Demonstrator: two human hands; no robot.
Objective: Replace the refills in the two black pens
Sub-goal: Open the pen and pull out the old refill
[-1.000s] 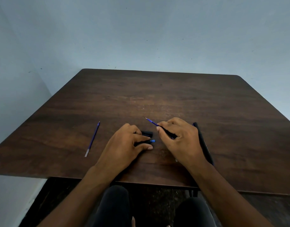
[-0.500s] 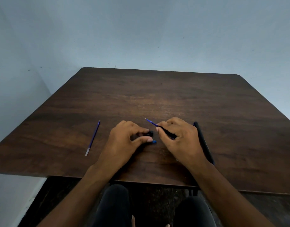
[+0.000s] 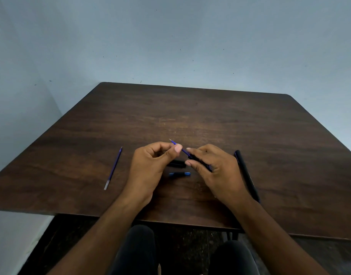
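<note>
My right hand grips a black pen barrel with a blue refill sticking out of it toward the upper left. My left hand pinches that refill near its tip between thumb and forefinger. Between the hands, on the brown table, lie a short black pen part and a small blue-tipped piece. A second black pen lies to the right of my right hand. A loose blue refill lies on the table to the left.
The table's near edge runs just below my wrists, with my knees under it. A pale blue wall stands behind the table and at the left.
My left hand has lifted off the small parts on the table and moved up to pinch the refill's tip. The black part and the blue-tipped piece now lie uncovered.
</note>
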